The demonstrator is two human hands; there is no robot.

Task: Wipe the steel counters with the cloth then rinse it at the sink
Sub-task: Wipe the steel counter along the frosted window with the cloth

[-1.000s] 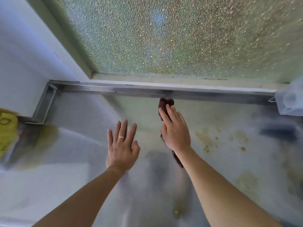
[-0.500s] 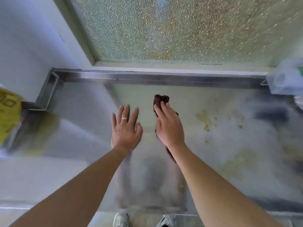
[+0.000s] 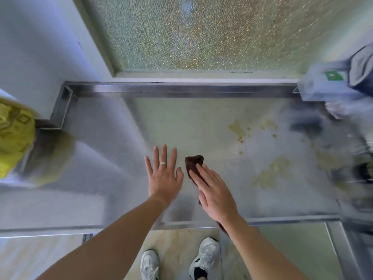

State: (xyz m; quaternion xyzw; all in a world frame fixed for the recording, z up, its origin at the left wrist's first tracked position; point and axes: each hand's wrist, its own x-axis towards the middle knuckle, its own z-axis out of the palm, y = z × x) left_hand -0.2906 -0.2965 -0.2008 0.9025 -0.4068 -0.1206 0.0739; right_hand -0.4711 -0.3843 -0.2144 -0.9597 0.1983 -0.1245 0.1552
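A: Where is the cloth [image 3: 193,165]?

B: It is a dark brown cloth. It lies on the steel counter [image 3: 201,122], under the right hand [image 3: 217,196]. One end pokes out past the fingertips. A bit more shows below the wrist, at the counter's near edge.

A: Is the right hand grabbing it?

B: No. The right hand is flat, fingers out straight, pressing down on the cloth. It is not curled around it.

A: And the left hand [image 3: 164,176]?

B: It is flat on the counter too, just beside the cloth, with fingers spread wide. It holds nothing. There is a ring [image 3: 162,163] on one finger.

A: Do the two hands touch?

B: No, but they are close. The cloth's end sits between them.

A: What is on the counter past the right hand?

B: Yellow-brown stains [image 3: 270,174]. Some are off to the right of the hand, and some more are farther away, toward the back.

A: What is behind the hands?

B: A steel rim [image 3: 181,90] at the back of the counter, then a bumpy glass window [image 3: 201,33].

A: Anything else?

B: A yellow thing [image 3: 14,136] sits far off to the left of the left hand. It is blurry. A pale box [image 3: 325,83] with a green label sits far off to the right. Two white shoes [image 3: 203,257] stand on the floor, below the hands.
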